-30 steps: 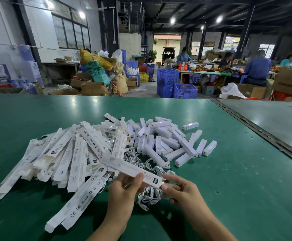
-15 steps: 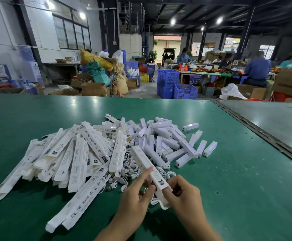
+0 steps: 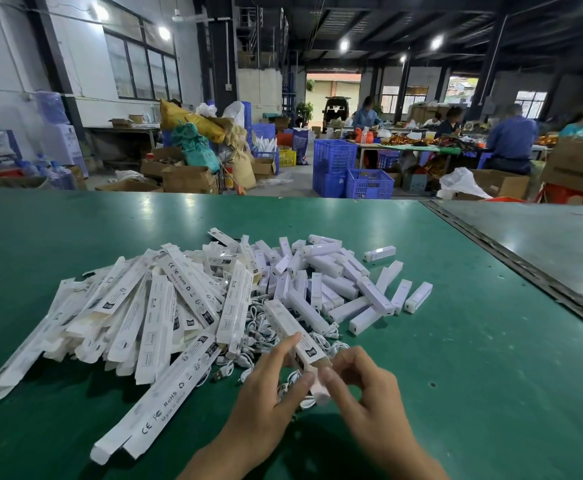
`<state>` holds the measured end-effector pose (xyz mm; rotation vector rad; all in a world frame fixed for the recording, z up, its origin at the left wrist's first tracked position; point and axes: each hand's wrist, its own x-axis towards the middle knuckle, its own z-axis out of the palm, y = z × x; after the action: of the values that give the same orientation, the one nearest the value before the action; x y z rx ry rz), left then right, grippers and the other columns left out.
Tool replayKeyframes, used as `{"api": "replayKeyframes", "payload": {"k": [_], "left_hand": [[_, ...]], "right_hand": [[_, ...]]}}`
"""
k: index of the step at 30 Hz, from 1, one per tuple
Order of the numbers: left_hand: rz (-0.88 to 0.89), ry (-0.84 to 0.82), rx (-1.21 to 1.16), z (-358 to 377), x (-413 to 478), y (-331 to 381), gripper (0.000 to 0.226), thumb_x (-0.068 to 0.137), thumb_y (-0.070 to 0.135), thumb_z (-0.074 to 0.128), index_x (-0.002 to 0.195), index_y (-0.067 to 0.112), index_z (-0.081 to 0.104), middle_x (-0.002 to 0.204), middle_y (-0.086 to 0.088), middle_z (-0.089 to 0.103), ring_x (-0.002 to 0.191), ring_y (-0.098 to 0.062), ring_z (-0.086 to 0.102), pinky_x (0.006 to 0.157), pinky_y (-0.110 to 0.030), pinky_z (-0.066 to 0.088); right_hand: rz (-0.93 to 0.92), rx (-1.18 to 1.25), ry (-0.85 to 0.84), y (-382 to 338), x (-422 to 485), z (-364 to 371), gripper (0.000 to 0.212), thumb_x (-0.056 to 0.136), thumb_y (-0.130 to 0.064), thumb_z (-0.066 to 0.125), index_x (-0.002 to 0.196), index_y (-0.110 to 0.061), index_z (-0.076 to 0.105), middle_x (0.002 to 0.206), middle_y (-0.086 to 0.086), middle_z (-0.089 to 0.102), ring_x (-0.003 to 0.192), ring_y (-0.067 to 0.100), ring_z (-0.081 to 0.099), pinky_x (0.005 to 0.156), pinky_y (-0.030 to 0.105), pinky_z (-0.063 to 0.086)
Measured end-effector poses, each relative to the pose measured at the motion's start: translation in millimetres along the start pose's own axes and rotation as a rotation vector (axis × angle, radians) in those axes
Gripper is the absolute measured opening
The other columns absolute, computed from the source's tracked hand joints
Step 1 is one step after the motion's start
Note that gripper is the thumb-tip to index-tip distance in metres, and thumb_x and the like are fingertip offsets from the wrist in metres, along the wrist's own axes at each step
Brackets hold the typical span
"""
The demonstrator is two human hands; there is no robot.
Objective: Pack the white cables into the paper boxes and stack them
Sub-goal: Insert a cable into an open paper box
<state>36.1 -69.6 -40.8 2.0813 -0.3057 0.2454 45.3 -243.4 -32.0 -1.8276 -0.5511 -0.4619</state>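
I hold a long white paper box (image 3: 292,332) pointing away from me over the green table (image 3: 456,341). My left hand (image 3: 271,393) grips its near part between thumb and fingers. My right hand (image 3: 363,393) pinches the box's near end flap. Coiled white cables (image 3: 259,336) lie in a loose heap under and behind the box. A pile of flat unfolded boxes (image 3: 151,313) fans out to the left. Several short closed white boxes (image 3: 338,285) lie in a heap behind the cables.
A metal seam (image 3: 512,261) divides the green table from a grey table (image 3: 543,237) on the right. Beyond the far edge stand blue crates (image 3: 352,171), cardboard boxes (image 3: 186,178) and people (image 3: 510,140) seated at a work table.
The box swung from lying crosswise in both hands to pointing away from me. My right hand moved onto its near end flap.
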Motion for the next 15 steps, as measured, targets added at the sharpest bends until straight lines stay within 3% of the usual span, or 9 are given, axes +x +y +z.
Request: {"api": "replayKeyframes", "payload": {"k": [4, 7, 10, 12, 15], "left_hand": [[0.012, 0.021, -0.047, -0.7, -0.9, 1.6, 0.046, 0.093, 0.054, 0.043, 0.138, 0.047, 0.041, 0.131, 0.01, 0.061, 0.122, 0.002, 0.054, 0.102, -0.018, 0.042], [0.027, 0.094, -0.085, -1.9, -0.6, 1.3, 0.033, 0.092, 0.049, 0.045, 0.125, 0.05, 0.05, 0.104, 0.014, 0.069, 0.096, 0.002, 0.064, 0.079, -0.01, 0.046], [0.019, 0.103, -0.11, -2.9, -0.3, -1.7, 0.027, 0.091, 0.047, 0.052, 0.117, 0.054, 0.057, 0.093, 0.013, 0.07, 0.085, -0.007, 0.067, 0.07, -0.012, 0.048], [0.015, 0.088, -0.117, -2.8, -0.2, -3.4, 0.025, 0.092, 0.05, 0.054, 0.116, 0.057, 0.054, 0.097, 0.02, 0.07, 0.09, -0.003, 0.068, 0.074, -0.011, 0.049], [-0.001, 0.081, -0.154, -0.6, 0.3, -4.0, 0.023, 0.093, 0.05, 0.054, 0.114, 0.059, 0.055, 0.1, 0.023, 0.07, 0.096, 0.0, 0.067, 0.078, -0.01, 0.049]], "right_hand": [[-0.131, -0.07, -0.093, -0.3, 0.3, -0.6, 0.014, 0.09, -0.036, 0.065, 0.098, -0.024, 0.064, 0.111, -0.015, 0.062, 0.1, 0.011, 0.065, 0.077, 0.023, 0.054], [-0.174, -0.131, -0.148, 3.1, 0.6, 0.7, 0.023, 0.086, -0.037, 0.072, 0.105, -0.028, 0.063, 0.133, -0.018, 0.054, 0.115, 0.007, 0.06, 0.088, 0.021, 0.051], [-0.232, -0.226, -0.115, 9.2, 1.1, 4.7, 0.024, 0.081, -0.024, 0.077, 0.101, -0.026, 0.064, 0.139, -0.016, 0.052, 0.115, 0.0, 0.059, 0.093, 0.019, 0.048], [-0.239, -0.229, -0.089, 11.0, 1.3, 5.8, 0.025, 0.08, -0.017, 0.078, 0.099, -0.027, 0.065, 0.135, -0.016, 0.055, 0.115, -0.003, 0.059, 0.094, 0.018, 0.048], [-0.233, -0.216, -0.061, 9.3, 0.9, 6.3, 0.017, 0.085, -0.022, 0.075, 0.1, -0.024, 0.069, 0.129, -0.016, 0.06, 0.115, -0.004, 0.059, 0.096, 0.016, 0.047]]}}
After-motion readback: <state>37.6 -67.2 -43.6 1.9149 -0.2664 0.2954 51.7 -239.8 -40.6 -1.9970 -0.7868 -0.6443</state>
